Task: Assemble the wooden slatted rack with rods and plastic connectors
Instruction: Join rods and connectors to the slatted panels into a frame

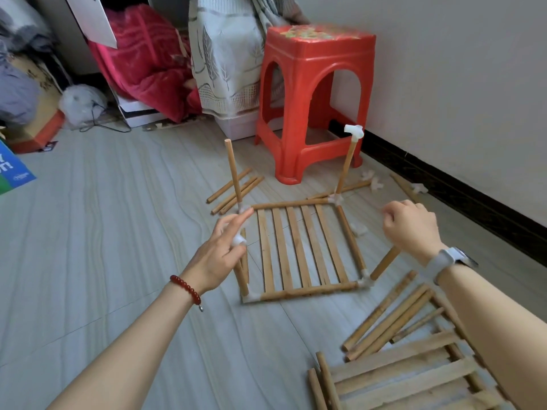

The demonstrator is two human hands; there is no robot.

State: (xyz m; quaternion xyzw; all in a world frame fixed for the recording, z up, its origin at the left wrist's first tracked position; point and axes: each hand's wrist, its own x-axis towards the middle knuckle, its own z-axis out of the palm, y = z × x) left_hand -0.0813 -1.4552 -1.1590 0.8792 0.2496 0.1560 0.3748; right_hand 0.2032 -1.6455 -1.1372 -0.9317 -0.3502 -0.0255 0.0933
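The left hand [220, 255] pinches a white connector [238, 240] atop the near-left rod [242, 272], probably seating it, while the right hand [410, 224], curled loosely and seemingly empty, hovers above the slatted base [299, 250].

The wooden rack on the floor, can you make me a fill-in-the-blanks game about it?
1. The stool behind the wooden rack is coloured ____.
2. The far right upright rod has a white plastic ____ on top.
3. The bead bracelet is on the ____ wrist.
4. The left hand pinches a connector on top of the near left ____.

Missing words: red; connector; left; rod
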